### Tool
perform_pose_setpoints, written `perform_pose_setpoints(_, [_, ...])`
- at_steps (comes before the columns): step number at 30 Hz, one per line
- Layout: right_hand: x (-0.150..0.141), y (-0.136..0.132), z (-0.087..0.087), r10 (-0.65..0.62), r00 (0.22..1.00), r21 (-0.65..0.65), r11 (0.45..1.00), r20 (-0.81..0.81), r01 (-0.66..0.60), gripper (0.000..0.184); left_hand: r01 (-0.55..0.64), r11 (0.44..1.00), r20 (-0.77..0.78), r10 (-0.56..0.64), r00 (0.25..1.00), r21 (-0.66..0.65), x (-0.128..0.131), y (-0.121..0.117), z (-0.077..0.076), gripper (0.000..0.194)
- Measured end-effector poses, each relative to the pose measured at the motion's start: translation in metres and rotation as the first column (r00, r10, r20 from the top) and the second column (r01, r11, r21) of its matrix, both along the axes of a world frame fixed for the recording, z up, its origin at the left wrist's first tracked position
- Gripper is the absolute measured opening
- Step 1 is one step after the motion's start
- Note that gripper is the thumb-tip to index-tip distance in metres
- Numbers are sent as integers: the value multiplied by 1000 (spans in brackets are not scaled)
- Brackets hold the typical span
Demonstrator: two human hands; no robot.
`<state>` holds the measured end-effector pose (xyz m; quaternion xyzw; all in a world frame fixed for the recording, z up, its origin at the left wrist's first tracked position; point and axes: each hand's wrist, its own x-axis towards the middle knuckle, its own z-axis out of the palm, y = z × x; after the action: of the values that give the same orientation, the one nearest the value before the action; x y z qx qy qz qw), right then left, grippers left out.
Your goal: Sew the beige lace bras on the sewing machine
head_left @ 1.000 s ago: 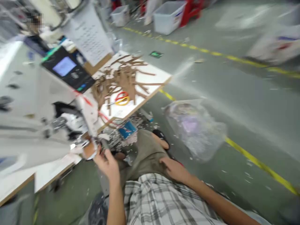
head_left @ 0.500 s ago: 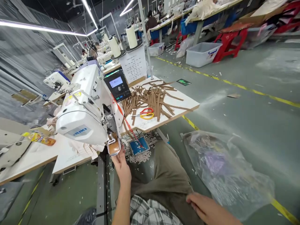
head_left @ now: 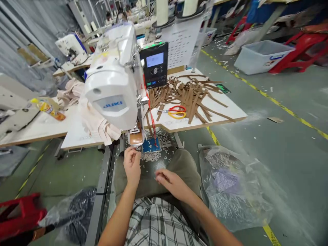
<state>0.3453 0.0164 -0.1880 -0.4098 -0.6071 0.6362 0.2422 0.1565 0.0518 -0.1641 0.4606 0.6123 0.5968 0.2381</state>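
Note:
My left hand [head_left: 132, 163] is raised just under the brown piece [head_left: 136, 138] that sits at the needle of the white sewing machine [head_left: 114, 77]; its fingers are curled, and I cannot make out anything in them. My right hand [head_left: 171, 182] hovers over my lap with fingers loosely bent and holds nothing that I can see. A black control panel [head_left: 155, 64] is mounted on the machine's right side.
Brown strips [head_left: 191, 94] and red-and-yellow scissors [head_left: 174, 111] lie on the white table [head_left: 217, 116] to the right. A clear plastic bag [head_left: 235, 186] sits on the floor at right, a dark bag [head_left: 74, 212] at left. Beige cloth [head_left: 96, 123] lies beside the machine.
The view has swung left and steadied. My right hand has moved from my right thigh toward the middle of my lap. My left hand stays under the brown piece.

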Motion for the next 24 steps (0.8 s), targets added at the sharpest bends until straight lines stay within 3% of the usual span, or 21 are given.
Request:
perform_pose_setpoints(4, [-50,23,8,-85,937,-240,971,-339,2,45,153,984,-96,-162,982,-91,-25,-52,-5,10])
perform_pose_setpoints(7, [-86,31,11,-89,915,-252,968,-394,-14,45,207,973,-210,-225,951,-107,-45,-72,-3,4])
perform_pose_setpoints(12, [-124,30,5,-51,932,-322,944,-360,-72,41,156,976,-225,-188,956,-152,-74,-84,-7,6])
perform_pose_setpoints(15, [-138,26,1,-63,947,-339,939,-316,-51,40,95,982,-214,-129,968,-162,-84,-87,-14,28])
perform_pose_setpoints(19, [-151,19,-1,-61,951,-338,940,-304,-48,38,101,984,-329,-144,933,-146,-97,-88,-21,27])
perform_pose_setpoints(24, [-160,14,-6,1,939,-408,900,-343,-150,39,101,983,-468,-161,869,-150,-115,-91,-23,39])
